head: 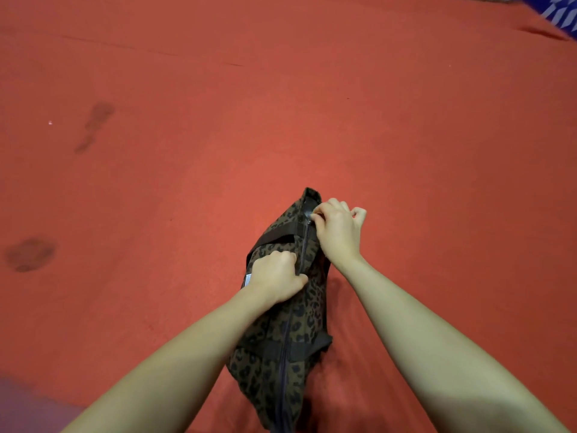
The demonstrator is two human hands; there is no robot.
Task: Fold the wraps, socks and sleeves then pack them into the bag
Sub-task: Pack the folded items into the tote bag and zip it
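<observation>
While the leopard-print bag is stood on the red sheet in the lower centre of the frame, its top edge is gripped by both hands. The left hand is closed in a fist on the fabric beside the zip line, near the middle of the bag, with a small label seen just at its wrist. The right hand is set further up the frame, at the far end of the bag, where its thumb and forefinger are pinched together on the zip pull (the pull itself is mostly hidden by the fingertips). The zip is seen closed along the length nearer the camera. Dark straps are crossed over the bag's side. Dark stains are marked on the sheet at the left of the frame, and a blue-and-white patterned cloth is glimpsed in the upper right corner.
</observation>
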